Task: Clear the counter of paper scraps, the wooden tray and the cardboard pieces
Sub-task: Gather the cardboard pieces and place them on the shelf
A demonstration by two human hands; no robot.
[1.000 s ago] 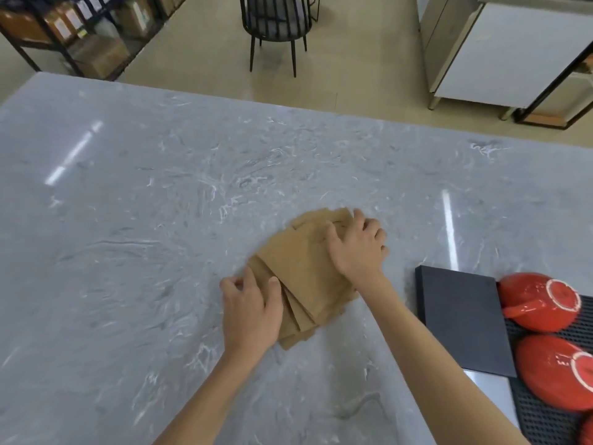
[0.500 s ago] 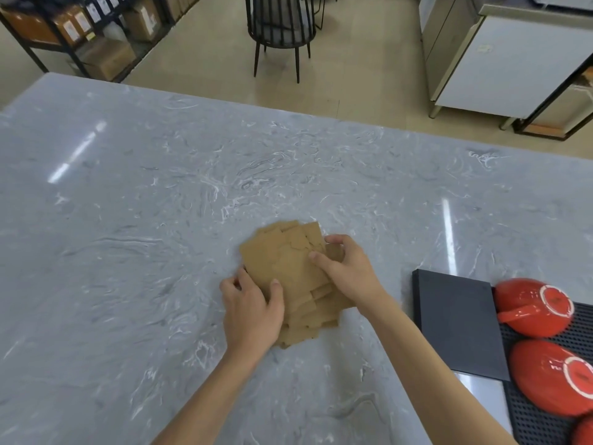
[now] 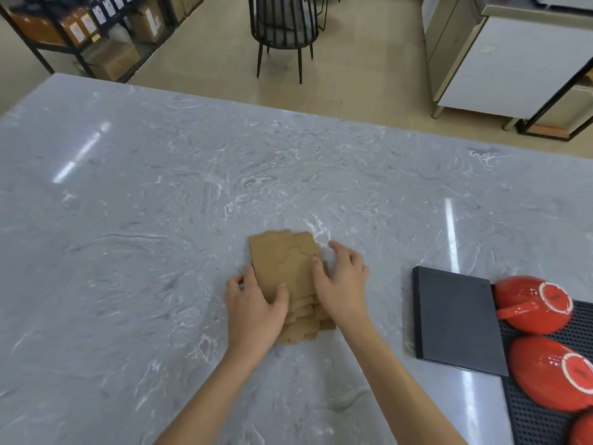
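A stack of flat brown cardboard pieces (image 3: 282, 264) lies on the grey marble counter (image 3: 128, 220), near the middle. My left hand (image 3: 255, 308) grips the stack's left edge, thumb on top of it. My right hand (image 3: 343, 284) presses against the right edge, fingers curled onto the top piece. The stack sits squeezed between both hands, long side pointing away from me. The lower pieces fan out unevenly at the near end. No paper scraps or wooden tray are in sight.
A dark slate board (image 3: 455, 319) lies to the right of the stack. Beyond it, red bowls and a red cup (image 3: 532, 303) sit upside down on a black perforated mat (image 3: 545, 409). A chair (image 3: 282, 33), shelves and cabinets stand past the far edge.
Both hands have turned the skewed pile and squared it up; it now points straight away from me. My right hand shifted from the top of the pile to its right edge.
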